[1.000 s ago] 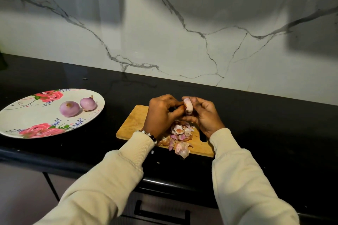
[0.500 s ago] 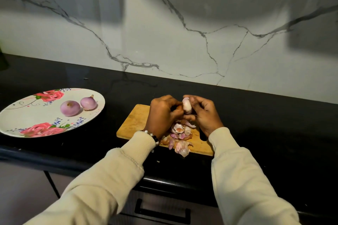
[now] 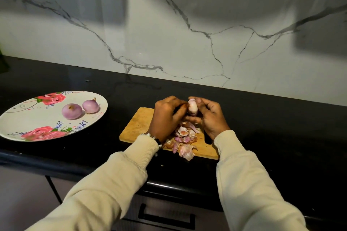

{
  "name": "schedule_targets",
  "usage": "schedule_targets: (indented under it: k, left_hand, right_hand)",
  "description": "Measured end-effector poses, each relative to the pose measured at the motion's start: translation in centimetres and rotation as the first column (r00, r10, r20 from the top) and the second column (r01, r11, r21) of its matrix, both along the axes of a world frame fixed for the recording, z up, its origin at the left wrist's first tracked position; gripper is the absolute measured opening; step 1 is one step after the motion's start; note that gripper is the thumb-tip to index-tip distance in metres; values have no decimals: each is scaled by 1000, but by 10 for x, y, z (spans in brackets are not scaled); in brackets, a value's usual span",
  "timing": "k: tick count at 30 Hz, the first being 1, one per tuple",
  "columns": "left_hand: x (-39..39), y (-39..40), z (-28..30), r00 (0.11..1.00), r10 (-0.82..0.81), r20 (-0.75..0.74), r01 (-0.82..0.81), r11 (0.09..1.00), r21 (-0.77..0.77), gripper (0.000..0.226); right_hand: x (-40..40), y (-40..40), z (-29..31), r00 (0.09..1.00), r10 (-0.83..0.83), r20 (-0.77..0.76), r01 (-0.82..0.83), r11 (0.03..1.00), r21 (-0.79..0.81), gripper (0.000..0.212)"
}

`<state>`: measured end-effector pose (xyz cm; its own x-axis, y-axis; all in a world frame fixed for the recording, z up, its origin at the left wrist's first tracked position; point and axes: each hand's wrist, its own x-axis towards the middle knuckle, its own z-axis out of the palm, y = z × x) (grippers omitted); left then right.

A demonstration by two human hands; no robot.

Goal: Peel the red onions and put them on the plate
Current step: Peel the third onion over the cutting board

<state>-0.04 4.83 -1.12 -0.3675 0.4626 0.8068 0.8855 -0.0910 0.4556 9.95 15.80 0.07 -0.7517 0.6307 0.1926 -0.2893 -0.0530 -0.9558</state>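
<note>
left hand (image 3: pixel 166 116) and right hand (image 3: pixel 210 116) both grip onion (image 3: pixel 192 107) at frame centre | onion turned more upright than a second ago | peeling not finished | plate (image 3: pixel 28 124) holds two

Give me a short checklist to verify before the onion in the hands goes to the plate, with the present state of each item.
1. Onion held securely: ok, left hand and right hand both grip it above the cutting board.
2. Onion fully peeled: cannot tell, fingers cover much of it.
3. Free space on the plate: ok, only two peeled onions lie near its right side.
4. Path to the plate: ok, only bare black counter lies between board and plate.
5. Peels kept together: ok, piled on the board's near edge.
</note>
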Motion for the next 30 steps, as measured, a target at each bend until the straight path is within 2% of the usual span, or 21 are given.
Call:
schedule_targets:
  k: [13,22,27,30]
  left_hand:
    - [-1,0,0,999,25,26,-25,999,-28,10]
    - [2,3,-5,985,140,-97,-144,989,-39,34]
    - [2,4,-5,989,133,-65,-137,990,-46,13]
    - [0,4,-2,997,81,-13,-81,997,0,13]
  right_hand:
    - [0,2,-3,998,-19,65,10,990,142,25]
    - [0,0,-4,996,-52,78,36,980,193,22]
    - [1,-2,-2,998,-40,45,33,987,155,21]
    - [2,-2,0,998,-60,5,58,989,138,25]
